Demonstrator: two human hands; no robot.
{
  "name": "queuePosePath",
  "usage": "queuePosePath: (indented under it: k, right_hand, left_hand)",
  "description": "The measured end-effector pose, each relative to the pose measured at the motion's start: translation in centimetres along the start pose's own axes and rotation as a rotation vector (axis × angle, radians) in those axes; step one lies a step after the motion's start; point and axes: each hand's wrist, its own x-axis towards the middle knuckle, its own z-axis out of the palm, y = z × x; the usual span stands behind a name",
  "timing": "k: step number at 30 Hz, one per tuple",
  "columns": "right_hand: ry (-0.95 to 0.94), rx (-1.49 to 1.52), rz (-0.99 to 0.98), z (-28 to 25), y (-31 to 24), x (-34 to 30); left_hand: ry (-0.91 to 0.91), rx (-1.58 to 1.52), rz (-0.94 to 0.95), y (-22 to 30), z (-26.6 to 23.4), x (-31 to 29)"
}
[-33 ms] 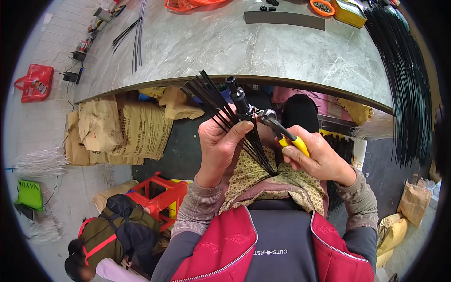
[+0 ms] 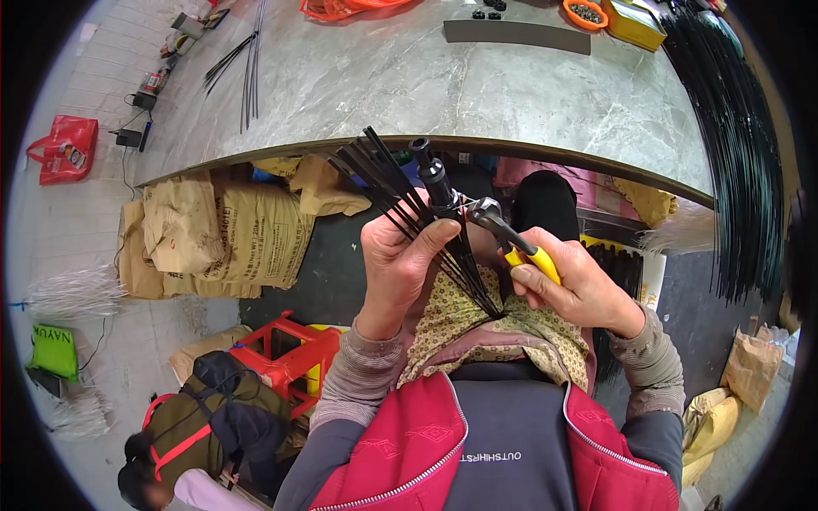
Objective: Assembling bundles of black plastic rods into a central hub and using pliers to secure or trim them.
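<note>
My left hand (image 2: 399,260) is closed around a bundle of thin black umbrella ribs (image 2: 375,177), thumb pressed on top. The ribs fan out above the fist, and their lower ends come together over my lap. At the upper right of this hand stands a black stepped plastic tube (image 2: 434,180), slightly tilted, against the ribs. A thin silvery wire (image 2: 466,203) shows at its lower end. My right hand (image 2: 569,285) grips yellow-handled pliers (image 2: 504,228). Their dark jaws are at the wire, beside the tube; whether they bite on it is too small to tell.
Ahead is a grey marble-patterned table (image 2: 383,94) with a dark strip (image 2: 516,36), an orange bowl (image 2: 584,14) of small parts and a long black rod bundle (image 2: 737,162). Paper sacks (image 2: 260,234) stand below. A red stool (image 2: 285,358) and another person (image 2: 204,426) are at lower left.
</note>
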Motion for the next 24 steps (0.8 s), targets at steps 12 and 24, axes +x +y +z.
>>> queuePosePath:
  k: [12, 24]
  right_hand:
    - [-0.011, 0.045, -0.007, 0.23, 0.14, -0.15]
    - [-0.005, 0.081, 0.010, 0.20, 0.14, -0.37]
  left_hand:
    - [-0.020, 0.042, 0.025, -0.25, 0.09, -0.16]
    - [-0.031, 0.057, 0.027, 0.16, 0.42, 0.08]
